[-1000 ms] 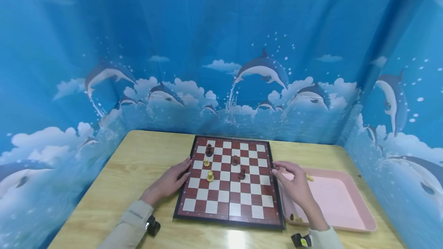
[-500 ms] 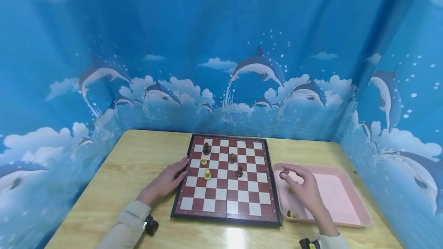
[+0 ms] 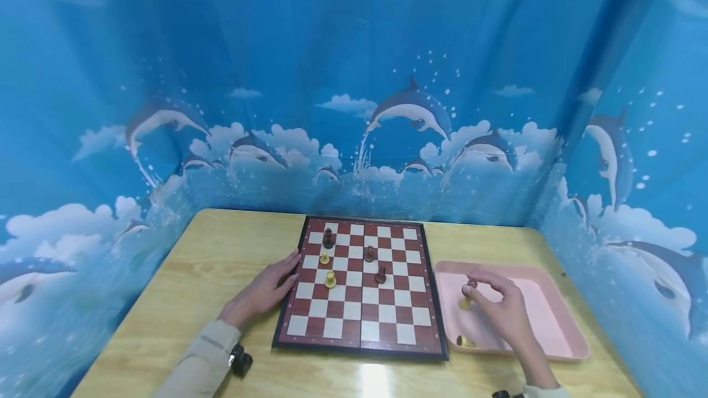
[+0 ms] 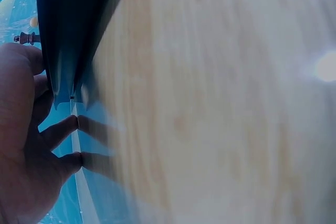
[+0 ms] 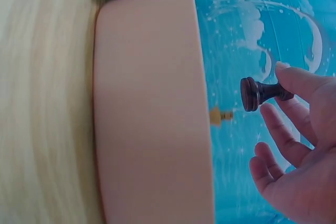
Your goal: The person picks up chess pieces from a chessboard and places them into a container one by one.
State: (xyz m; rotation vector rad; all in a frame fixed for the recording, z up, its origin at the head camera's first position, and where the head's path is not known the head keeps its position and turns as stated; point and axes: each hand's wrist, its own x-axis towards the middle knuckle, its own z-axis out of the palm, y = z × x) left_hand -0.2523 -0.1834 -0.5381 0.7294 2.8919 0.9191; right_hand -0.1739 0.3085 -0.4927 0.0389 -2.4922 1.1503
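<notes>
My right hand (image 3: 500, 309) pinches a dark brown chess piece (image 5: 257, 94) by its top, between thumb and fingertips, over the left part of a pink tray (image 3: 553, 330). The piece's head is hidden by the fingers. Along the left edge of a red-and-white chessboard (image 3: 352, 329) rests my left hand (image 3: 260, 293), fingers extended against the frame. Standing on the board are a tall dark piece (image 3: 329, 239), two more dark pieces, one (image 3: 370, 254) behind the other (image 3: 380, 275), a small yellow piece (image 3: 324, 258) and a larger yellow piece (image 3: 330, 280).
Inside the tray, a yellow piece (image 3: 464, 304) is just below my right fingers, and a yellow piece with a dark base (image 3: 466, 341) lies at the front left corner. The wooden table (image 3: 221, 250) meets a blue dolphin-print curtain (image 3: 310, 109) behind.
My right hand has moved right from the board's right edge to over the tray, carrying the dark chess piece. My left hand stays at the board's left edge.
</notes>
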